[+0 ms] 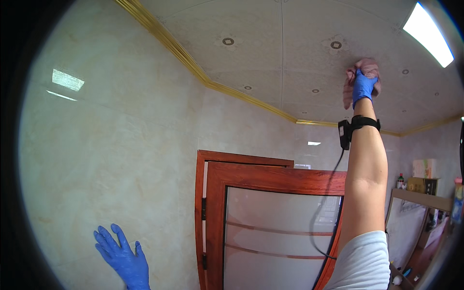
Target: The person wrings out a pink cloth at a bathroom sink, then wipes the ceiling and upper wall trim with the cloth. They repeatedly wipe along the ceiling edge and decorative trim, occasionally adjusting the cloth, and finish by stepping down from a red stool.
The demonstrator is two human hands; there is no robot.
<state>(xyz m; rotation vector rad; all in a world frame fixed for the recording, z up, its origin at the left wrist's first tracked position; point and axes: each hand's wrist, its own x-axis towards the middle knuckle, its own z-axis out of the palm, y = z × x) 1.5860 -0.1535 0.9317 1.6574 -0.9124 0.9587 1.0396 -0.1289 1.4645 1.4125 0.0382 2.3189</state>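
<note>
My right hand (363, 86), in a blue glove, is raised overhead and grips a pink cloth (369, 67) against the patterned ceiling panel (297, 65). Part of the cloth hangs down beside the glove. A black device (344, 135) with a cable is strapped near my right wrist. My left hand (123, 255), also gloved in blue, is at the lower left with fingers spread over the glossy marbled wall (119, 163), and it holds nothing. Whether its palm presses on the wall, I cannot tell.
A gold cornice (232, 93) runs between wall and ceiling. Below stands a red-brown wooden door (268, 176) with frosted glass. A lit ceiling lamp (429, 34) is at the upper right. At the right, boxes (422, 185) and a bottle (400, 181) stand above a mirror (406, 217).
</note>
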